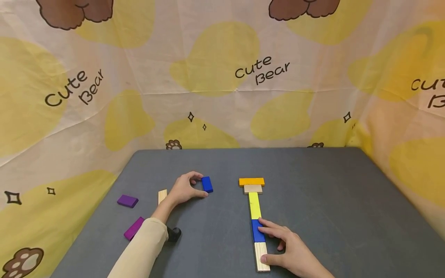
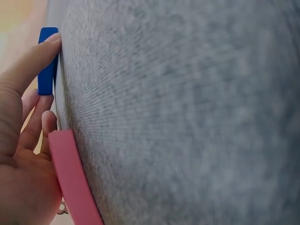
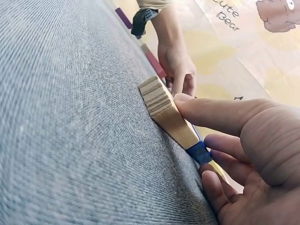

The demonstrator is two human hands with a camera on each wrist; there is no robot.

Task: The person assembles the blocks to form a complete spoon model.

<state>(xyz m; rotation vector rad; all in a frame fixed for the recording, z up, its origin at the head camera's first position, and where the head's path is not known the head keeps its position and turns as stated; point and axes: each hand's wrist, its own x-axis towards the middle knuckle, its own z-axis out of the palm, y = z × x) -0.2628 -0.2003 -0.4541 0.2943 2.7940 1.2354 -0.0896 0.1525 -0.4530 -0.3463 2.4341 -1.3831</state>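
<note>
A small blue block [image 1: 207,184] stands between the thumb and fingers of my left hand [image 1: 184,190]; the left wrist view shows the thumb on one end of this blue block [image 2: 47,61] and fingertips at the other. My right hand [image 1: 292,247] rests along a column of blocks, thumb on the pale wood block [image 1: 262,255], fingertips on the blue block [image 1: 256,231] above it. Beyond these lie a yellow-green block [image 1: 255,205], then a crosswise beige block [image 1: 252,189] and an orange block [image 1: 252,182]. In the right wrist view the wood block [image 3: 171,112] lies under the thumb.
Two purple blocks, one farther back [image 1: 127,201] and one nearer [image 1: 134,228], lie at the left. A pale wood block [image 1: 162,195] is partly behind the left wrist. A pink block [image 2: 75,180] lies near the left palm. The grey table [image 1: 330,193] meets a patterned cloth behind.
</note>
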